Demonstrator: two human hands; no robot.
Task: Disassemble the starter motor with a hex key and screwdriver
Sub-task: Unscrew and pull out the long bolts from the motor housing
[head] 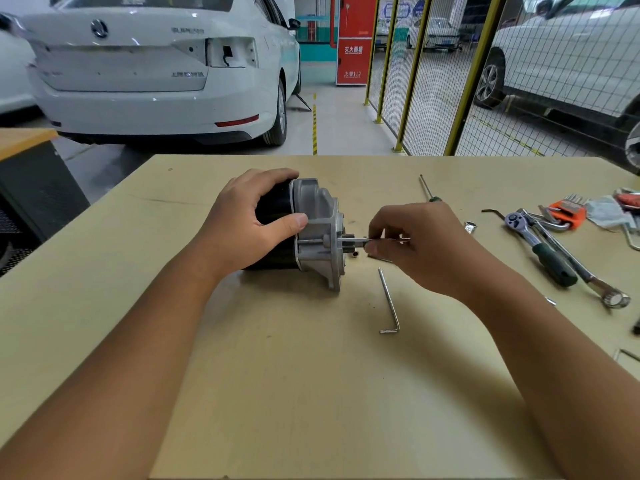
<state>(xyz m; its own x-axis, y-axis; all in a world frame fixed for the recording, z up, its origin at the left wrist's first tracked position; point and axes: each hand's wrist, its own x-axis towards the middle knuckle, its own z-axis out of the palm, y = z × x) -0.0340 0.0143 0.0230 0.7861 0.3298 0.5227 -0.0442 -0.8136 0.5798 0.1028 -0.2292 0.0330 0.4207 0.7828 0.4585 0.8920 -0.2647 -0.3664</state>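
The starter motor point(317, 230) lies on its side in the middle of the table, black body to the left and silver end housing to the right. My left hand point(249, 220) grips the black body from above. My right hand point(412, 247) pinches a thin metal rod point(349, 241), a long bolt or a tool shaft, that sticks out horizontally from the housing. A silver hex key point(389, 303) lies loose on the table just in front of the motor. A green-handled screwdriver point(426, 188) lies behind my right hand.
The beige table point(294, 375) carries tools at the right: a ratchet wrench with a green grip point(543, 251), a combination spanner point(595, 285), an orange hex key set point(568, 211), a black hex key point(493, 212) and a small socket point(470, 226). Parked white cars and a yellow mesh fence stand beyond.
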